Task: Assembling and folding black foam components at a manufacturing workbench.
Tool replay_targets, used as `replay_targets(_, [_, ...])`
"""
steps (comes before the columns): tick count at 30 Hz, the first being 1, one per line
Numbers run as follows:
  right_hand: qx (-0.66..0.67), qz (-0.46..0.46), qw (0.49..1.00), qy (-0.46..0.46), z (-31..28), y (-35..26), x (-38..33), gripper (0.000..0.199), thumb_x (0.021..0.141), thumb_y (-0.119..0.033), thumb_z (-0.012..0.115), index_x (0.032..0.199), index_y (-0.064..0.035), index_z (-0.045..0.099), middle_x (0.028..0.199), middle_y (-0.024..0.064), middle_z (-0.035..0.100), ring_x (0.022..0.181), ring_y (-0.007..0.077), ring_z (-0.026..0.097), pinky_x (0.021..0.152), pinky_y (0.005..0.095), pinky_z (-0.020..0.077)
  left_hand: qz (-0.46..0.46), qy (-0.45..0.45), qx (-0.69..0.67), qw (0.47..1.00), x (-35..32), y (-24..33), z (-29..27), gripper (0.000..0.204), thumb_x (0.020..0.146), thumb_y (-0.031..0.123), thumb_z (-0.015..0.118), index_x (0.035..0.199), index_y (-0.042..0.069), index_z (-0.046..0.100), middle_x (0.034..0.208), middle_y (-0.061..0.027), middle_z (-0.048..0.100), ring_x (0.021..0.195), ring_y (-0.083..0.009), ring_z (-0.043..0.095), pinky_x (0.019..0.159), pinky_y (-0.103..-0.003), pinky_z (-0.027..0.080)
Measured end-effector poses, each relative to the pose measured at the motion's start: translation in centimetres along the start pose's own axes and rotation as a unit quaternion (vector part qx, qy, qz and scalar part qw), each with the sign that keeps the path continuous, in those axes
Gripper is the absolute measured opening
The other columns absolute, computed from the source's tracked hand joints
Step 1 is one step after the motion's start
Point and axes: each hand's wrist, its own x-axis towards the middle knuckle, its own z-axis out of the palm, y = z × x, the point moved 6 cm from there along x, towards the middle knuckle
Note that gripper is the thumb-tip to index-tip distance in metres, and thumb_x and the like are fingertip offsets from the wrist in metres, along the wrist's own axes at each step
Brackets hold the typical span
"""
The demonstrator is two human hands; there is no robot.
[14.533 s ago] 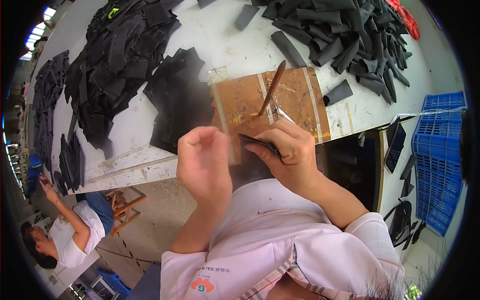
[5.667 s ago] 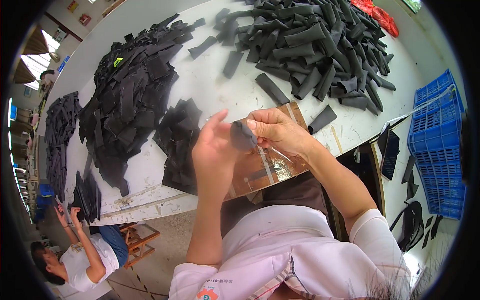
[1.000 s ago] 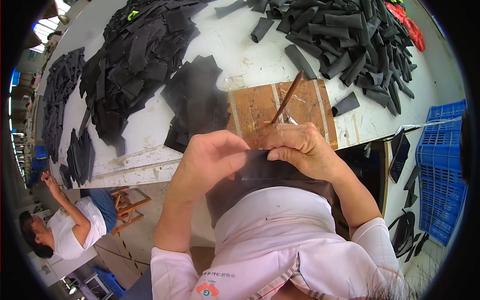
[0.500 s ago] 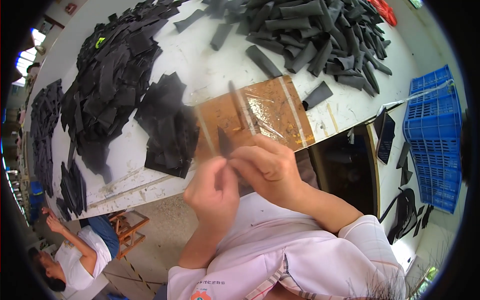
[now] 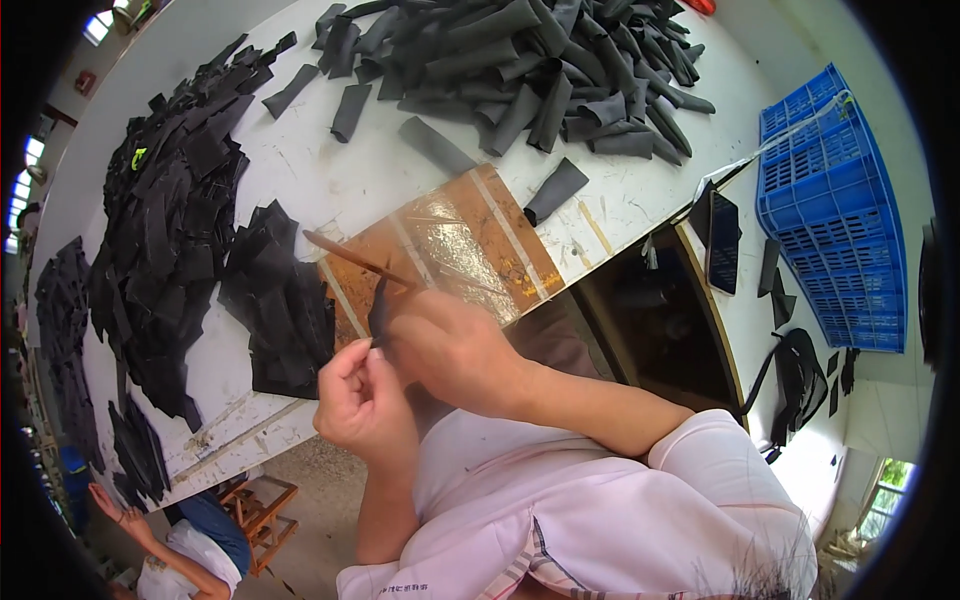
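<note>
My left hand (image 5: pixel 365 400) is closed, thumb and fingertips pinching the lower end of a small black fabric piece (image 5: pixel 378 308). Right beside it, my right hand (image 5: pixel 450 350) has its fingers curled round a thin brown stick (image 5: pixel 350 257), which points up and left past the fabric. Whether the right fingertips also touch the fabric is hidden. Both hands are over the near edge of a brown board (image 5: pixel 385 235) with pale strips and a shiny clear covering. A stack of flat black pieces (image 5: pixel 280 300) lies just left of the board.
Rolled dark grey fabric tubes (image 5: pixel 540 80) are heaped at the far side of the white table (image 5: pixel 300 170). Loose black pieces (image 5: pixel 165 240) form a big pile at left. On the right are a blue crate (image 5: pixel 835 210) and a phone (image 5: pixel 722 243). Another person (image 5: pixel 190 560) sits at lower left.
The stick has swung from pointing away to pointing left as my right hand turned over. My hands stay close together at the black piece. The whole view has shifted.
</note>
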Motion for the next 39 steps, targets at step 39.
replay_targets(39, [0.513,0.229,0.816,-0.135,-0.3,0.5,0.5,0.009,0.083,-0.01,0.054,0.082,-0.0016,0.053,0.084,0.0041,0.053,0.075,0.0117,0.05,0.066,0.0245,0.0414,-0.248,-0.202,-0.306,0.897,0.1,3.7,0.5,0.036,0.064,-0.011,0.055,0.1,-0.008,0.052,0.083,-0.0119,0.059,0.06,-0.0089,0.054,0.051,-0.019,0.044])
